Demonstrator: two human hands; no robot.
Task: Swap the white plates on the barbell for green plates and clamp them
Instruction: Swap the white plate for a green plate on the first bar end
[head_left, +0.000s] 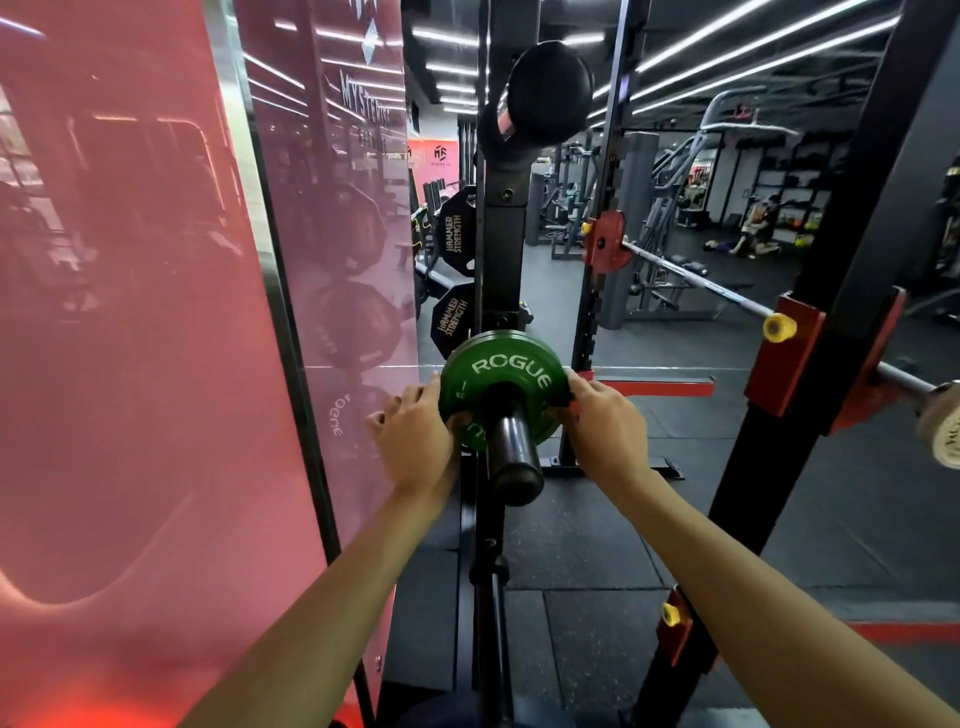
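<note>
A green plate (506, 371) marked ROGUE sits on a black storage peg (511, 449) of the rack, which points toward me. My left hand (415, 439) grips the plate's left rim and my right hand (602, 428) grips its right rim. At least one more green plate edge shows right behind it. The barbell (691, 278) rests across the rack at the right. A pale white plate (943, 434) is on its near end at the frame's right edge. I see no clamp.
Black HAMMER STRENGTH plates (452, 234) hang on the upright (501, 249) behind the peg. A pink mirrored wall panel (156, 312) stands close on the left. The black rack post (810, 332) with red hooks stands at right. A person sits on the floor far back.
</note>
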